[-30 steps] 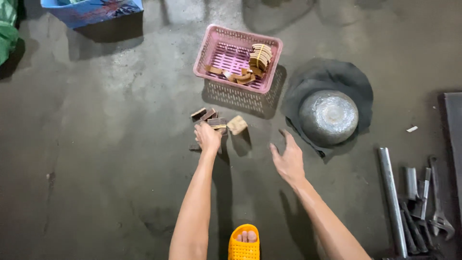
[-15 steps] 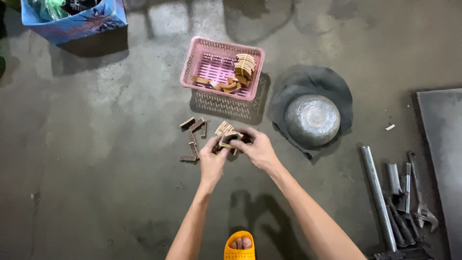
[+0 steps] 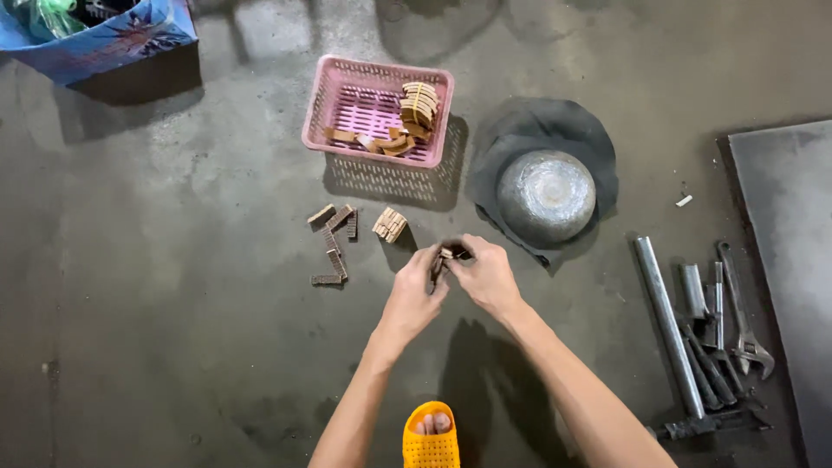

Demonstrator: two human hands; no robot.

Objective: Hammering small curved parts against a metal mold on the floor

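My left hand (image 3: 414, 290) and my right hand (image 3: 487, 273) meet over the concrete floor, both pinching one small brown ridged piece (image 3: 445, 256) between the fingertips. Just left of the hands a stacked tan bundle (image 3: 389, 224) of such pieces lies on the floor. Further left, several loose brown ridged strips (image 3: 333, 243) are scattered. Beyond them stands a pink plastic basket (image 3: 347, 100) holding more brown pieces and a banded stack (image 3: 419, 106).
An upturned metal bowl (image 3: 546, 195) rests on a dark cloth (image 3: 555, 130) to the right. Metal pipes and wrenches (image 3: 706, 325) lie far right beside a grey metal sheet (image 3: 784, 260). A blue box (image 3: 104, 30) stands top left. My foot in an orange sandal (image 3: 429, 438) shows below.
The hands went from spread apart over the pieces to joined together, and have drawn a small piece back toward me, leaving the tan bundle on the floor.
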